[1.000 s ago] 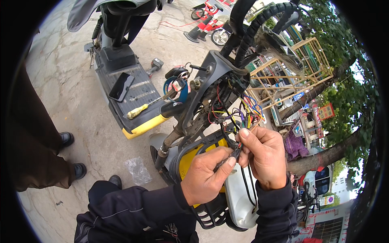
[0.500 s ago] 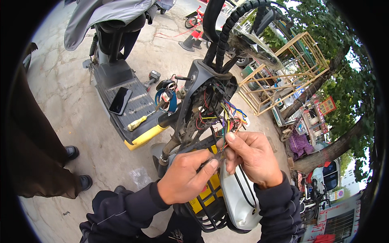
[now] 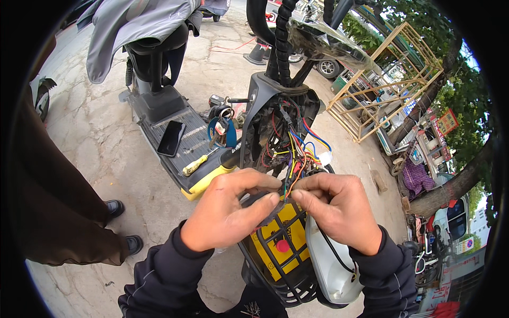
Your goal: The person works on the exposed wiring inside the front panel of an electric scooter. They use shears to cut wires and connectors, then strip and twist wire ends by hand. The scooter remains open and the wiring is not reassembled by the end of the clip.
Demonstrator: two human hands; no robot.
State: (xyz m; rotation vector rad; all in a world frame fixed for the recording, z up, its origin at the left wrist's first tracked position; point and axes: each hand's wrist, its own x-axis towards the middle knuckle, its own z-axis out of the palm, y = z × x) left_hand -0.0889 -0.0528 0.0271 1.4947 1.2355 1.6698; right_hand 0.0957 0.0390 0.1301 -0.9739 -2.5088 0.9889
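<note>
Just below the scooter's opened front column [image 3: 254, 114], whose bundle of coloured wires [image 3: 302, 151] hangs out, my left hand [image 3: 228, 209] is closed in a pinch on a dark wire sleeve or cable [image 3: 253, 200]. My right hand [image 3: 333, 211] pinches thin coloured wires beside it, thumb near forefinger. Under both hands lie a black basket with a yellow panel [image 3: 281, 230] and a white body panel [image 3: 328, 275]. On the footboard [image 3: 159, 124] are a black phone [image 3: 170, 139] and a yellow screwdriver [image 3: 194, 164], near keys on a blue strap [image 3: 225, 135].
A person in dark trousers [image 3: 63, 201] stands at the left. A grey cover [image 3: 122, 32] drapes the seat. Black handlebar cables [image 3: 282, 47] rise ahead. A wooden frame [image 3: 387, 85], tree trunk [image 3: 440, 196] and parked vehicles [image 3: 440, 254] are at the right.
My hands have moved lower and apart sideways, the right now lying flatter with its pinch beside the left. The view has shifted, so more wires show above the hands.
</note>
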